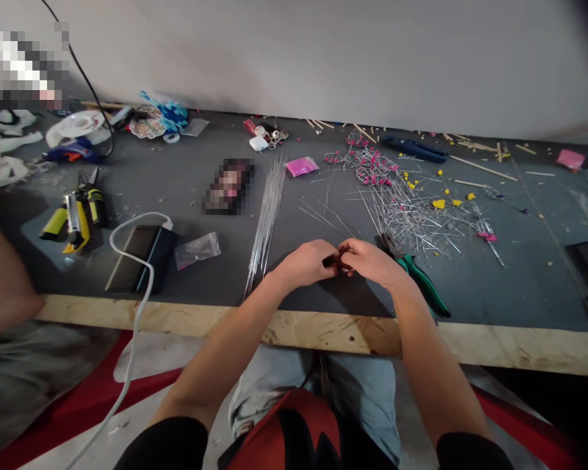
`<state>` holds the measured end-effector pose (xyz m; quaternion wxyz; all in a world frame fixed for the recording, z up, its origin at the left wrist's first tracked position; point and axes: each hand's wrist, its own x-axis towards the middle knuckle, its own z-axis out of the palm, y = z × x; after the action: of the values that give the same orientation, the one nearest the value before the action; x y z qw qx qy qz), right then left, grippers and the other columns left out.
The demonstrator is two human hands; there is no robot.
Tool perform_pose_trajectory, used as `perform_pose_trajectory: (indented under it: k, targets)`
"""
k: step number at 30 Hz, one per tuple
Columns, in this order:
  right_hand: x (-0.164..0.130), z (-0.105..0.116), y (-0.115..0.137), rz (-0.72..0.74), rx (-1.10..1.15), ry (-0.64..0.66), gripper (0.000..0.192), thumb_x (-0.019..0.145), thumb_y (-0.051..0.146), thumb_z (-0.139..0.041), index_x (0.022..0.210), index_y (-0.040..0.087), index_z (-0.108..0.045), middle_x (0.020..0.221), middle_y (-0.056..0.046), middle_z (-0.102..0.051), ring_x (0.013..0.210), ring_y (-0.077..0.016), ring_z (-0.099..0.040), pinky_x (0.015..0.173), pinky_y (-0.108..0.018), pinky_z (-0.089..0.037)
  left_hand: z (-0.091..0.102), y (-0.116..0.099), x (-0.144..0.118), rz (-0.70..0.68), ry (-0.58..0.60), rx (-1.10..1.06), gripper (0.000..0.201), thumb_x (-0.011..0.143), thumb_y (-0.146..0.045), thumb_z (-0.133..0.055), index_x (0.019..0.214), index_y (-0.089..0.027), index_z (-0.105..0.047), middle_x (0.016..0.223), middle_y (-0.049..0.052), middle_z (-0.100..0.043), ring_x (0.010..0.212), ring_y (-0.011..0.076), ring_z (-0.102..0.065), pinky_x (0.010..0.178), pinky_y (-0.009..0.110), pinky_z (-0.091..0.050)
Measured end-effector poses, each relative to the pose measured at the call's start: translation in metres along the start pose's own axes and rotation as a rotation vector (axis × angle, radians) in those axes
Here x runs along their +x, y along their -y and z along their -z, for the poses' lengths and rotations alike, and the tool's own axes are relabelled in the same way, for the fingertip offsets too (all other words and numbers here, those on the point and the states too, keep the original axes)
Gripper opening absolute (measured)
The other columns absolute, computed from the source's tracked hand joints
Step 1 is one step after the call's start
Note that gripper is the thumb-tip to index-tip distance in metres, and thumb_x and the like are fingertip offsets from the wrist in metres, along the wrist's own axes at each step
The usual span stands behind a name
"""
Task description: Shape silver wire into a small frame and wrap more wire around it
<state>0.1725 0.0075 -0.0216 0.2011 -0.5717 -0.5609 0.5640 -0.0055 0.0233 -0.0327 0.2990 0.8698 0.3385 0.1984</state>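
Observation:
My left hand (311, 262) and my right hand (370, 260) meet just above the table's near edge. Both have curled fingers pinched together around something small that the fingers mostly hide. To the left of my left hand lies a long bundle of straight metal wires (269, 209). Green-handled pliers (421, 284) rest beside my right wrist, their jaws pointing away from me. Beyond my right hand spreads a pile of cut wires (411, 212), with pink-tipped wire pieces (372, 166) at its far side.
A pink clay packet (302, 166) lies behind the wires. Leftward are a power bank (142, 258) with a white cable (149, 287), a small plastic bag (198, 250) and a yellow cutter (76, 225). Another person's arm (4, 261) rests at the far left. Blue-handled pliers (414, 149) lie farther back.

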Motion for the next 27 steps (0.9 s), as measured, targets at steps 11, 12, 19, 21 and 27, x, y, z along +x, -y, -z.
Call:
perform_pose_trajectory:
  k: [11, 12, 19, 21, 27]
  targets:
    - [-0.0010, 0.0025, -0.0008, 0.041, 0.159, 0.070, 0.017, 0.074, 0.020, -0.049, 0.091, 0.022, -0.049, 0.064, 0.004, -0.058, 0.057, -0.0115, -0.054, 0.057, -0.025, -0.044, -0.0013, -0.0034, -0.0007, 0.055, -0.013, 0.016, 0.006, 0.070, -0.018, -0.055, 0.074, -0.018, -0.058, 0.077, 0.001, -0.062, 0.072, 0.0152, -0.055, 0.066, 0.027, -0.041]
    - [-0.0007, 0.0027, -0.0010, 0.040, 0.160, 0.077, 0.017, 0.074, 0.019, -0.049, 0.091, 0.022, -0.048, 0.064, 0.004, -0.058, 0.056, -0.0114, -0.054, 0.057, -0.025, -0.044, -0.0011, -0.0035, -0.0008, 0.060, -0.012, 0.011, 0.006, 0.069, -0.018, -0.056, 0.074, -0.018, -0.058, 0.077, 0.001, -0.062, 0.072, 0.0151, -0.055, 0.066, 0.027, -0.041]
    - [0.0006, 0.0042, -0.0033, 0.037, 0.141, 0.136, 0.016, 0.074, 0.018, -0.048, 0.090, 0.022, -0.047, 0.063, 0.005, -0.058, 0.052, -0.0106, -0.052, 0.052, -0.024, -0.042, 0.0008, -0.0060, -0.0007, 0.075, 0.032, -0.014, 0.005, 0.068, -0.018, -0.056, 0.073, -0.019, -0.057, 0.075, 0.001, -0.062, 0.069, 0.0143, -0.054, 0.064, 0.026, -0.040]
    - [0.0013, 0.0043, -0.0044, 0.036, 0.140, 0.138, 0.016, 0.074, 0.018, -0.049, 0.089, 0.022, -0.047, 0.064, 0.005, -0.058, 0.051, -0.0105, -0.053, 0.052, -0.024, -0.042, 0.0007, -0.0071, -0.0005, 0.071, 0.034, 0.003, 0.002, 0.068, -0.018, -0.056, 0.070, -0.018, -0.056, 0.073, 0.001, -0.061, 0.068, 0.0144, -0.054, 0.063, 0.026, -0.039]
    - [0.0033, 0.0048, -0.0092, 0.049, 0.138, 0.137, 0.015, 0.075, 0.019, -0.048, 0.090, 0.022, -0.046, 0.063, 0.005, -0.057, 0.051, -0.0108, -0.054, 0.052, -0.024, -0.043, -0.0008, -0.0088, -0.0005, 0.049, 0.021, 0.020, 0.003, 0.067, -0.018, -0.055, 0.067, -0.018, -0.053, 0.070, 0.001, -0.058, 0.066, 0.0143, -0.052, 0.061, 0.027, -0.039]
